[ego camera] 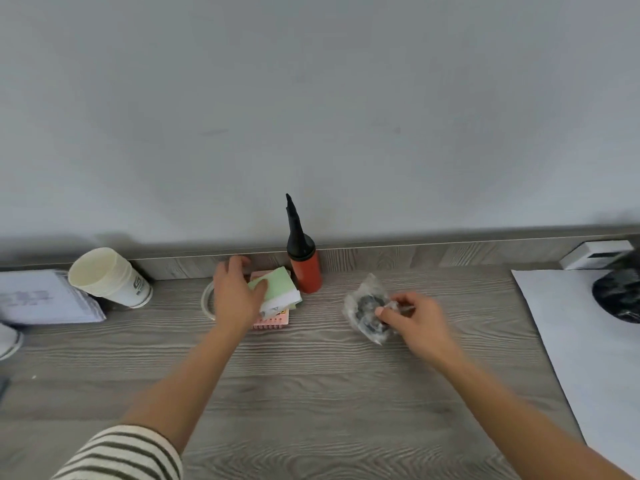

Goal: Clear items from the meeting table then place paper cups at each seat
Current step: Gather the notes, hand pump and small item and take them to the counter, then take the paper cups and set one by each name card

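Right hand [415, 317] has its fingers pinched on the clear plastic bag [363, 306], mid-surface [311, 393]; left hand [235, 292] is spread over the green notepad [277, 284] and pink spiral notebook [273, 322], grip closed or not I cannot tell. Best to lift the bag by its gathered top and get the fingers under the whole pile so nothing slides. The count: one bag, one balloon pump [304, 268], one tape roll [207, 299], one nested stack of paper cups [110, 278] far left.

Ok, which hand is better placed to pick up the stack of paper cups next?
Left. The paper cups stand nearest the left hand, just past the notepads it grips; the right hand is farther off, pinching a plastic bag.
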A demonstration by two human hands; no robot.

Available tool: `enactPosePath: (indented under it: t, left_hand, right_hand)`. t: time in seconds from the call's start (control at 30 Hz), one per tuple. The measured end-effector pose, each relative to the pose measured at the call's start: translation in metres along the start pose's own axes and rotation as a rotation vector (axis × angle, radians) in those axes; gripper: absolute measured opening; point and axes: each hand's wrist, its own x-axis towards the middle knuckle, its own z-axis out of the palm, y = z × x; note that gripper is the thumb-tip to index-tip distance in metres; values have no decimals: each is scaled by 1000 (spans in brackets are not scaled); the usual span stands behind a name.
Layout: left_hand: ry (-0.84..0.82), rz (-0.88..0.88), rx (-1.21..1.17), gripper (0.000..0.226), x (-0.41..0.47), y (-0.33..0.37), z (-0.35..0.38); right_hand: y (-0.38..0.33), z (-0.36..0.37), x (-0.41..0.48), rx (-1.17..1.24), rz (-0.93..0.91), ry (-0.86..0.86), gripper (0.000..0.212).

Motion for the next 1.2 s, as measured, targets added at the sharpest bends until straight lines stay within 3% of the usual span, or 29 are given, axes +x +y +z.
enactPosePath:
  t: [0.07, 0.17, 0.27, 0.4, 0.6, 0.73, 0.93, 1.2]
  left_hand:
    - [49, 114, 145, 40, -12, -4, -1]
    - [-28, 304, 335, 44, -38, -10, 4]
    - [-82, 407, 426, 34, -49, -16, 8]
    - [-108, 474, 335, 20, -34, -21, -3]
    - [-155, 524, 325, 26, -20, -30, -13]
    - [-156, 516, 284, 24, -23, -29, -12]
    - [5, 384, 89, 23, -46, -61, -47]
    - [8, 93, -31, 26, -76, -188, -114]
  right_hand:
    - [-12, 10, 22, -156, -83, 14, 34]
    - [-20, 25, 38, -501, -249, 87, 52]
    - [-17, 39, 24, -744, -465, 197, 53]
    - [1, 55, 19, -735, -574, 108, 36]
    - [12, 57, 46, -632, -638, 75, 35]
    - [9, 58, 42, -666, -641, 87, 37]
    - [-23, 68, -5, -691, -661, 195, 40]
    - [-102, 172, -40, -578, -744, -3, 32]
